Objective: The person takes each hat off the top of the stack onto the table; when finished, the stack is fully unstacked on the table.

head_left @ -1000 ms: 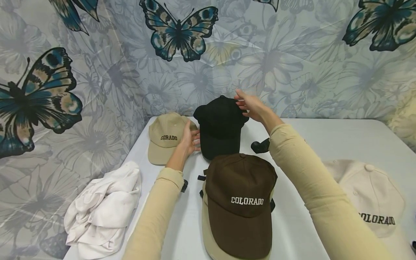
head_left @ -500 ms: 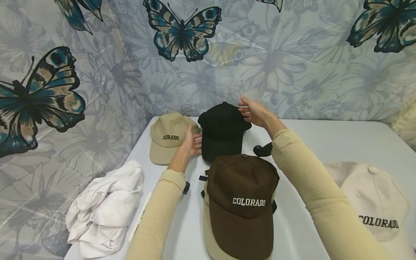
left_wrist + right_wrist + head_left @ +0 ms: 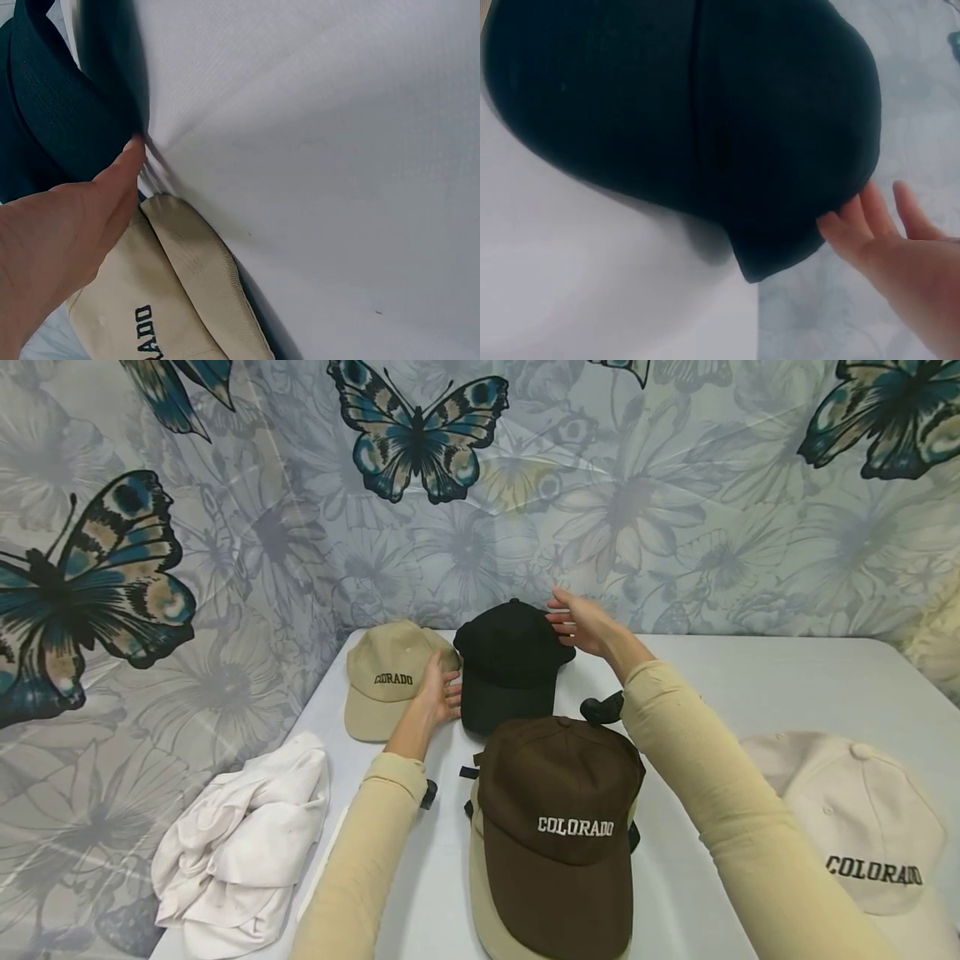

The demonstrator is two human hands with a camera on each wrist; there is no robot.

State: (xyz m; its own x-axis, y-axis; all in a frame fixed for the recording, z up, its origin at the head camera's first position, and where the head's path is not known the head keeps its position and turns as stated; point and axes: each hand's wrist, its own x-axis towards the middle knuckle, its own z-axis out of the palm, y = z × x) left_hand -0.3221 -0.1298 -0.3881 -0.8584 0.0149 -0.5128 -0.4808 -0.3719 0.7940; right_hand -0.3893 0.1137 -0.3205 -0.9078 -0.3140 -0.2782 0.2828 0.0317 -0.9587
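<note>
Black cap (image 3: 510, 664): was seen crown up at the far part of the worktop (image 3: 780, 681), flanked by both hands; its long axis was directed from crown to brim, with the brim pointed toward the person.
Left hand (image 3: 435, 692): was placed at the cap's left, low beside the brim; the cap was thus found to its right.
Right hand (image 3: 588, 622): was raised at the crown's right; the cap was thus found to its left. Neither hand could be judged clearly nearer.
Left fingers (image 3: 116, 176): were extended, with no grip formed; the cap's edge was met by the tips, though pressure could not be told.
Right fingers (image 3: 877, 210): were loosely bent and spread a little apart, not clamped; the crown's rim appeared to be touched.
Beige cap (image 3: 390, 660): was seen just left of the black cap, partly covered by the left hand.
Brown cap (image 3: 558, 810): was set in front of the black cap.
</note>
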